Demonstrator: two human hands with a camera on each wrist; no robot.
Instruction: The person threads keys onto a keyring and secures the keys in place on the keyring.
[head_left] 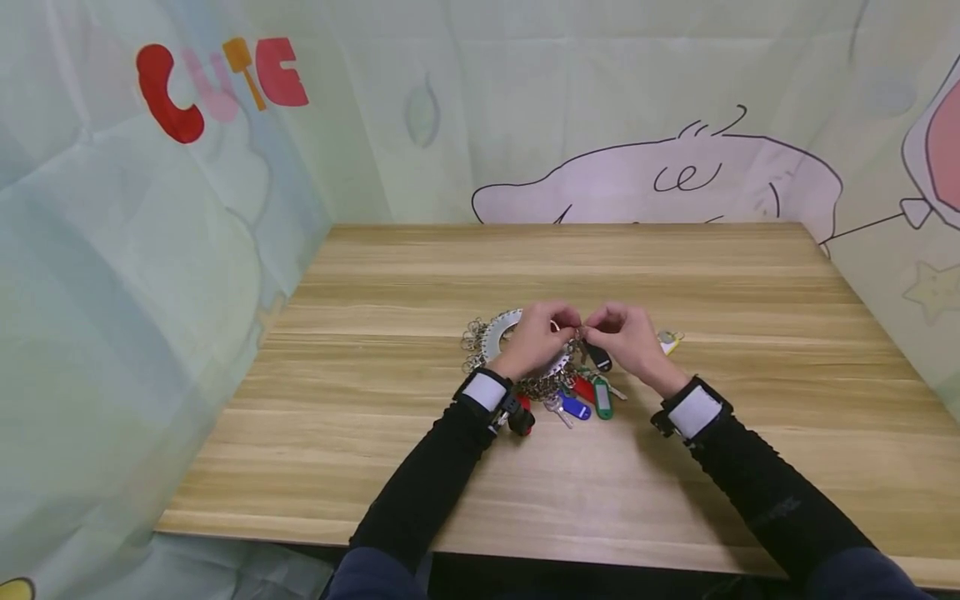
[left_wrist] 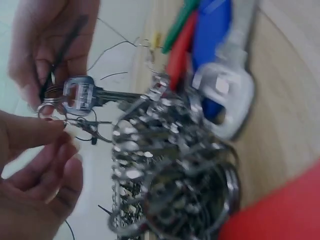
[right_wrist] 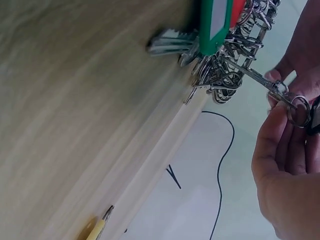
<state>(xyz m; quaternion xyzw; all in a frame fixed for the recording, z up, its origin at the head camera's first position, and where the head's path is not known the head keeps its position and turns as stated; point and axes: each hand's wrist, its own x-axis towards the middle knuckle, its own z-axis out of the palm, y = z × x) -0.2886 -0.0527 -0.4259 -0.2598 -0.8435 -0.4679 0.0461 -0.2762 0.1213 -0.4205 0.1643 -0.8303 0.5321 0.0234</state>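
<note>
A flat silver ring-shaped hanger (head_left: 492, 335), its rim crowded with small metal clasps (left_wrist: 145, 150), lies on the table under my left hand (head_left: 534, 335). Thumb and fingertips of that hand pinch a small metal clasp at the hanger's right side. Close against it, my right hand (head_left: 632, 340) pinches a split key ring (right_wrist: 299, 111). A key (left_wrist: 80, 95) with a dark head and a black key tag (head_left: 598, 357) hang from this ring. The fingertips of both hands nearly meet, partly hiding where clasp and ring come together.
Green (head_left: 603, 398), blue (head_left: 575, 407) and red (head_left: 583, 388) key tags with silver keys (head_left: 557, 408) lie at the hanger's near side. A yellow key tag (head_left: 670, 345) lies beyond my right wrist. Printed cloth walls (head_left: 420, 167) border the wooden table (head_left: 337, 433).
</note>
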